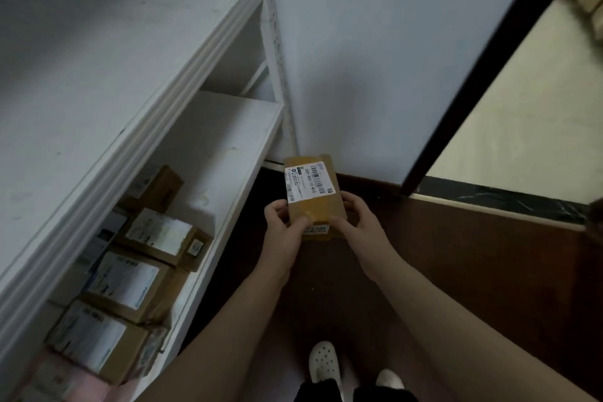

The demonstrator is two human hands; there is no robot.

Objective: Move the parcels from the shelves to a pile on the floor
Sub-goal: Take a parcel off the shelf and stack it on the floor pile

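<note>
Fingers (350,202) of both hands curl around the near end of a small brown cardboard parcel (321,206). The left hand (282,228) takes its left edge and the right hand (355,222) its right, with thumbs pressed on top. It hangs in the air above the floor (456,271), close to the wall (375,75). Gripped only at one end, it could tip forward and drop if either thumb slackens. No pile shows beneath it. On the lower shelf (225,140), several labelled cardboard parcels (127,281) sit packed together, touching, at its near end.
</note>
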